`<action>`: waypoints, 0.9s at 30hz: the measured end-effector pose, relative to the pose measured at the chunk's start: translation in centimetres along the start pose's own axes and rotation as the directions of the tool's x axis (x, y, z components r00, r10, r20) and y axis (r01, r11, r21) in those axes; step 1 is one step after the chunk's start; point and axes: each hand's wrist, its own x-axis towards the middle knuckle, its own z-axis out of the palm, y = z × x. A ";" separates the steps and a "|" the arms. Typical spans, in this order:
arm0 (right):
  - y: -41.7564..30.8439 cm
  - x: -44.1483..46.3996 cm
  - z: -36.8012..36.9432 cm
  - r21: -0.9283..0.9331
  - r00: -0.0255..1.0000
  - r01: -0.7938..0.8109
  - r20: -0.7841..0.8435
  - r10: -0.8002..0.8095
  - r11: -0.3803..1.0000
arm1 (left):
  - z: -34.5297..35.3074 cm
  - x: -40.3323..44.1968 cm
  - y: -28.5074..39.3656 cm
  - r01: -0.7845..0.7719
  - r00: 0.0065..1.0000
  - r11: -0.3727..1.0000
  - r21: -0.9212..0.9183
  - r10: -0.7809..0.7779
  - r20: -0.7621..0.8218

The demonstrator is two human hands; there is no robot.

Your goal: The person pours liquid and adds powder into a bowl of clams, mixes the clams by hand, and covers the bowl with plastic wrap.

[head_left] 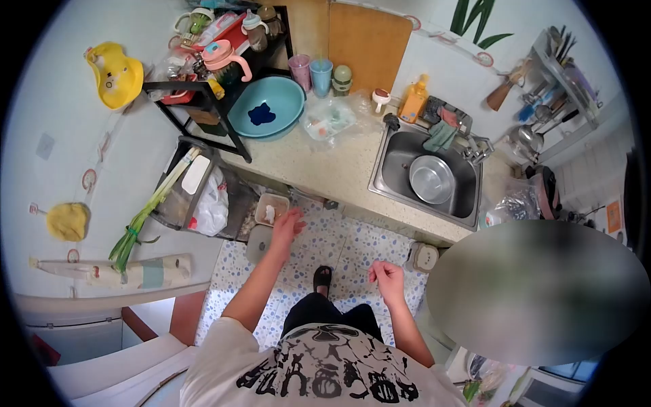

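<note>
Both hands extend over the patterned floor (342, 237), in front of the counter (332, 169). Left hand (287, 229): open, fingers loosely spread; in line with the near side of a plastic box (278, 201), contact cannot be told. The box is low, below the counter's front edge, towards its left end; a small white item (270, 214) lies inside. Right hand (388, 278): fingers half curled; cannot tell whether something small is pinched. Nearest to it, a beige container (426, 258) at the counter's foot, apart from the fingers.

Counter, right end: sink (395, 178) with a round metal pan (432, 179) inside; orange bottle (413, 100) near the back edge. Left end: blue basin (288, 102) with a dark blue patch in it, beside the black rack (234, 139). Between them, a clear plastic bag (332, 121).
</note>
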 end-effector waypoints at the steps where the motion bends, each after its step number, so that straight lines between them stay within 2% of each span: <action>1: -0.8 1.1 0.3 0.060 1.000 -0.010 0.001 0.010 0.998 | 0.2 1.4 0.6 0.010 1.000 1.000 0.015 -0.010 -0.002; 7: -2.7 5.5 -0.3 0.065 0.979 -0.180 -0.080 0.185 0.981 | 2.5 7.6 2.2 0.081 0.997 0.997 0.019 -0.081 0.004; 8: -2.6 6.0 -0.8 0.068 0.981 -0.169 -0.090 0.174 0.983 | 3.5 8.2 2.3 0.083 0.996 0.996 0.024 -0.083 0.016; 11: -1.8 6.6 -2.6 0.087 0.978 -0.129 -0.154 0.142 0.988 | 7.2 7.6 3.1 0.118 0.984 0.992 0.038 -0.122 0.131; 15: -1.6 3.7 -6.4 0.169 0.933 -0.064 -0.339 0.119 0.984 | 13.6 6.1 1.0 0.162 0.910 0.963 0.216 -0.230 0.344; 18: -1.2 -1.1 -9.7 0.226 0.855 0.057 -0.514 0.070 0.972 | 19.4 2.4 -0.6 0.162 0.792 0.936 0.311 -0.312 0.525; 20: -0.6 -5.1 -11.8 0.235 0.766 0.126 -0.641 0.056 0.964 | 22.6 -0.5 -2.4 0.176 0.688 0.912 0.370 -0.383 0.617; 24: 2.1 -14.2 -14.5 0.277 0.537 0.306 -0.840 0.075 0.911 | 27.2 -7.3 -7.0 0.209 0.458 0.823 0.528 -0.560 0.691; 27: 5.0 -21.1 -15.5 0.328 0.344 0.389 -0.919 0.194 0.861 | 29.3 -11.9 -10.8 0.193 0.284 0.745 0.638 -0.665 0.691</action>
